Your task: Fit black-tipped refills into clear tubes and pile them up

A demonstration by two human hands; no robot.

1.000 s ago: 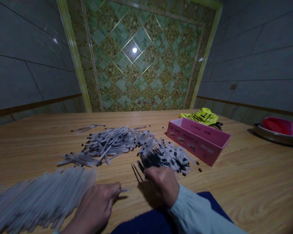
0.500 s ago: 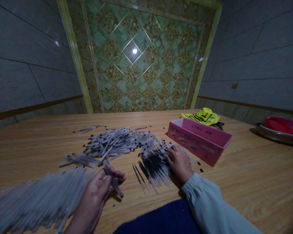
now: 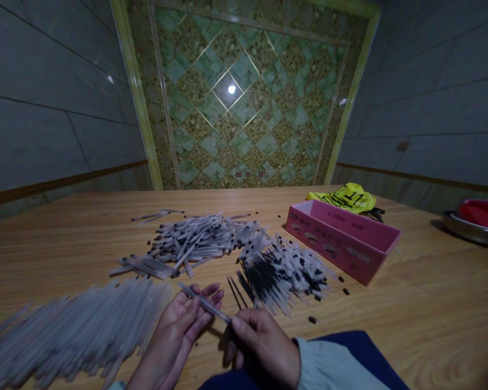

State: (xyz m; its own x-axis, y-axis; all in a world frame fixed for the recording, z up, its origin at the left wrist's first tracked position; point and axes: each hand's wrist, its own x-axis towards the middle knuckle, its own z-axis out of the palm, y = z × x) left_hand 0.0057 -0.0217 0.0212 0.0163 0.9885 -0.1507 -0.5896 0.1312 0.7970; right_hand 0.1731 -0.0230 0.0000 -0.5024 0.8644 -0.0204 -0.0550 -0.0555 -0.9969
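My left hand (image 3: 184,326) holds a clear pen barrel (image 3: 205,304) between thumb and fingers, tilted down to the right. My right hand (image 3: 264,340) is closed on the barrel's lower right end, which its fingers hide. Just beyond that hand lie thin black pen refills (image 3: 262,276), fanned out beside a heap of small whitish pieces with black ends (image 3: 305,265). A pile of barrels with dark ends (image 3: 191,241) is beyond my left hand. To its left, many clear tubes (image 3: 77,327) lie side by side.
A pink open box (image 3: 337,249) stands at the right, with a yellow bag (image 3: 352,197) behind it. Farther right is a metal dish (image 3: 467,228) with a red item (image 3: 482,214) in it. Several small black pieces (image 3: 312,319) are scattered on the wooden table (image 3: 423,325).
My right hand has come from the heap by the refills, toward me and left, onto the barrel's end. The barrel now lies flatter in my left hand. The view has shifted slightly left.
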